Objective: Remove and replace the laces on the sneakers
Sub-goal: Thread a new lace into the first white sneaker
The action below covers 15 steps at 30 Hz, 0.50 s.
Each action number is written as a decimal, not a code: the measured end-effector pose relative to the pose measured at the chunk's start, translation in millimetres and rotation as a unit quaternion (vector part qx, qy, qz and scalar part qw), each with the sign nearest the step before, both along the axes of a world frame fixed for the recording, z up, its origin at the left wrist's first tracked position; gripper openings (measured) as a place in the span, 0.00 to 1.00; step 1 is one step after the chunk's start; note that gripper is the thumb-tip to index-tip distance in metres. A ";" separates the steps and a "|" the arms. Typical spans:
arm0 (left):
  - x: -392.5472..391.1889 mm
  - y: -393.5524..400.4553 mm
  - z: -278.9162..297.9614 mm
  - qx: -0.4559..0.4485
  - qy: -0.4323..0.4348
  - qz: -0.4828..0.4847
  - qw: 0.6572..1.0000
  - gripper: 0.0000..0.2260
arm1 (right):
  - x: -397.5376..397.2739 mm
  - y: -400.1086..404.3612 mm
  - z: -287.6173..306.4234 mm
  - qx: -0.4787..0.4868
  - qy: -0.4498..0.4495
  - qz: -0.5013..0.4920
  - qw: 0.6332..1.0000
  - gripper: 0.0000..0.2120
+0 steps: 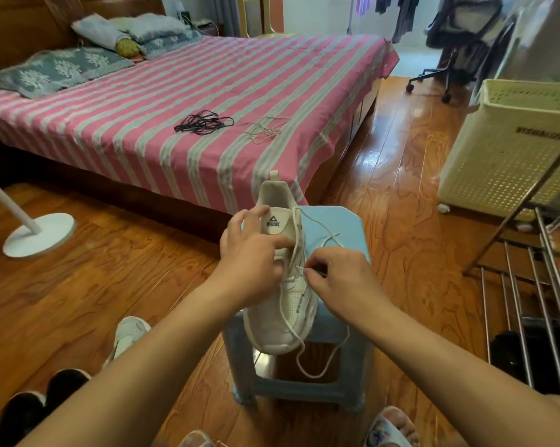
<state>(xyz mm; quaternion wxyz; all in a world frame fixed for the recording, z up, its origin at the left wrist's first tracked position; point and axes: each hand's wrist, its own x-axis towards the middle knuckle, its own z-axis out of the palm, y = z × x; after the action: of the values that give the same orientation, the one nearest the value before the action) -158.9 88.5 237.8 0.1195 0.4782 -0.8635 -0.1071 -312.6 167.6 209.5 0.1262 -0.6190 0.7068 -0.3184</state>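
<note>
On stool (336,227), right hand (343,279) seemingly pinches sneaker (291,304) lace (299,346).

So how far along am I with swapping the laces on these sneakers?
Looks done: two loose laces, a black lace and a pale lace, already lie on the bed. In hand: your left hand steadies the white sneaker on the blue stool while your right hand pinches its white lace at the eyelets. Left: the other sneakers on the floor.
</note>
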 end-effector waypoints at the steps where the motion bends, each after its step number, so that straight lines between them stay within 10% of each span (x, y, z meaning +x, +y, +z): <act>1: 0.1 -1.8 0.6 0.032 0.017 0.014 0.999 0.16 | -0.1 -0.8 -0.6 0.002 -0.001 -0.006 1.000 0.04; 10: -3.6 -1.1 -5.5 0.077 0.040 0.008 0.996 0.09 | 7.6 -1.7 -2.5 0.048 -0.072 -0.095 0.992 0.05; 15: -1.2 0.7 -4.3 0.088 0.045 0.008 0.995 0.10 | 12.1 1.5 -1.1 -0.002 0.032 -0.015 0.999 0.06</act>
<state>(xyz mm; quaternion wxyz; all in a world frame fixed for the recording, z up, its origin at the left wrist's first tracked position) -160.1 89.3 233.5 0.1164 0.4883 -0.8406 -0.2033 -300.5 169.1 208.4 0.0975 -0.6181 0.7195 -0.3013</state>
